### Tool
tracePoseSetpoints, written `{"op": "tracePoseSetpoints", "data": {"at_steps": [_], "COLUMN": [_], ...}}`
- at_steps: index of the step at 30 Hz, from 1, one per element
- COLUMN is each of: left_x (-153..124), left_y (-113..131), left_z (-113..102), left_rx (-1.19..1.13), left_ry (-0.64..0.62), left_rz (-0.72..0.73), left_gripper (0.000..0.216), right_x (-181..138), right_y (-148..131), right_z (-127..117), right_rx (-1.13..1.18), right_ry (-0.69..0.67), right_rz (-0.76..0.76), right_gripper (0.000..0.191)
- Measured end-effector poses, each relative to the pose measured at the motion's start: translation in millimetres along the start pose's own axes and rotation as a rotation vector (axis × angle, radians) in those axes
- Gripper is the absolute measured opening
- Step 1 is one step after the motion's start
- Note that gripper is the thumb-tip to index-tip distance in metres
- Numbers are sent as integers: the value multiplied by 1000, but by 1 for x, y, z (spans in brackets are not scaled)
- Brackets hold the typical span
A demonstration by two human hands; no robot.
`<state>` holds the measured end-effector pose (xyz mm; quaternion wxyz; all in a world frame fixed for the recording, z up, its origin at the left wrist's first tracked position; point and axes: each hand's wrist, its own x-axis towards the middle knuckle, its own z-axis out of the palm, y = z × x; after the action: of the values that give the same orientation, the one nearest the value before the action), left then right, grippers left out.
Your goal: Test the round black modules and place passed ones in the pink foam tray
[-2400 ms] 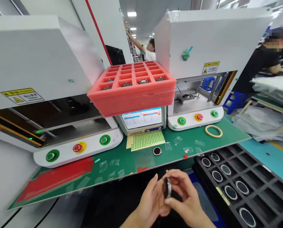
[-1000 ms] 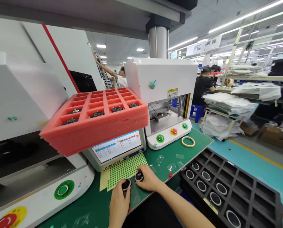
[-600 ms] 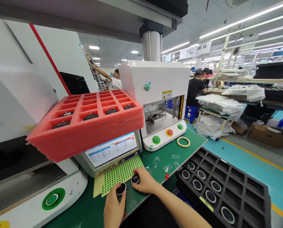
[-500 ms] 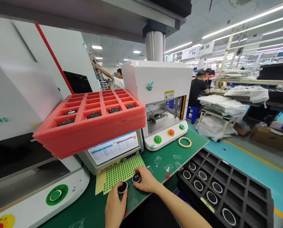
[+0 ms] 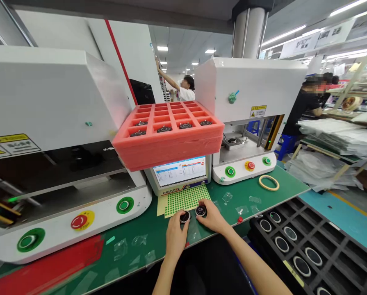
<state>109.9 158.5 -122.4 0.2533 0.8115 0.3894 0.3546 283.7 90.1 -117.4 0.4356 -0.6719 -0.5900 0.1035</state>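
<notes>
At a green tabletop [image 5: 245, 192], grips a black disc [image 5: 185, 217] between thumb and fingers of the left hand [image 5: 176, 235]. Pinches a white-marked disc [image 5: 201, 210] likewise with the right hand [image 5: 213, 217], just beside the first but apart from it. Faces, just beyond both, a sheet of green dots [image 5: 186, 199] at the foot of a screen [image 5: 180, 170]. Looks farther up to a pink foam tray [image 5: 171, 153] above the screen, with dark round parts [image 5: 164, 129] in front compartments. Sits between two white machines [image 5: 254, 90]. Has, off to the right, a black tray [image 5: 337, 262] partly filled with pale-rimmed discs [image 5: 313, 256].
</notes>
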Motion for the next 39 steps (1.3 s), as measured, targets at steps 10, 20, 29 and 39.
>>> {"op": "tracePoseSetpoints", "data": {"at_steps": [10, 20, 29, 39], "left_x": [-1, -1, -1, 0], "left_y": [6, 6, 7, 7], "left_z": [-4, -5, -5, -6], "left_rx": [-8, -22, -26, -25], "left_ry": [-15, -17, -10, -29], "left_rz": [-13, -46, -61, -73], "left_gripper": [21, 23, 23, 25], "right_x": [0, -2, -3, -2], "right_y": [-4, 1, 3, -3], "right_z": [-4, -5, -4, -9], "right_rx": [-68, -72, -69, -64], "right_ry": [33, 7, 3, -1], "right_rz": [61, 75, 59, 27], "right_gripper": [32, 31, 28, 27]}}
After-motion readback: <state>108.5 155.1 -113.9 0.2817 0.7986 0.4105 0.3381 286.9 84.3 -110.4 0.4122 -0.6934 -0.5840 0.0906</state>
